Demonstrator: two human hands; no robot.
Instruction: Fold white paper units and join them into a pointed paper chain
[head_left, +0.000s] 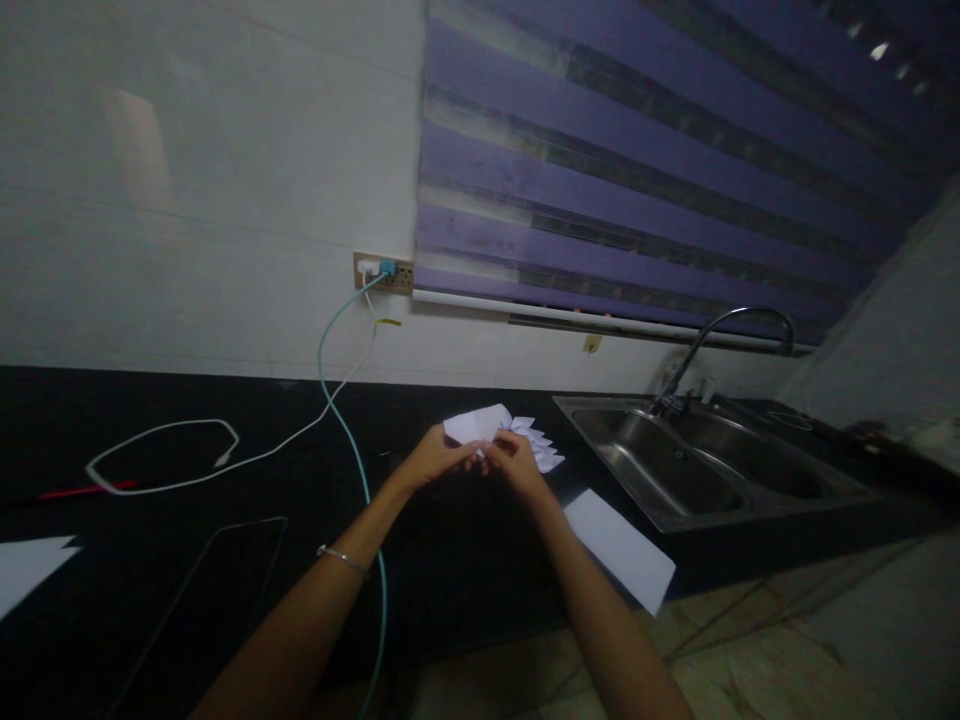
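A small white sheet of paper (477, 424) is held up over the dark counter between my two hands. My left hand (436, 457) pinches its lower left side, and the wrist wears a thin bracelet (341, 559). At the paper's lower right edge, the fingers of my right hand (517, 460) are closed on it, close to the left fingertips. Just behind my right hand lies a fan of pointed, folded white paper pieces (541, 442), partly covered. A flat white paper stack (621, 548) rests by my right forearm.
A double steel sink (679, 460) with a curved faucet (712, 335) is set in the counter (292, 610) at right. Teal (352, 435) and white (169, 488) cables run from a wall socket (382, 270). More white paper (30, 568) and a red object (86, 489) lie at left.
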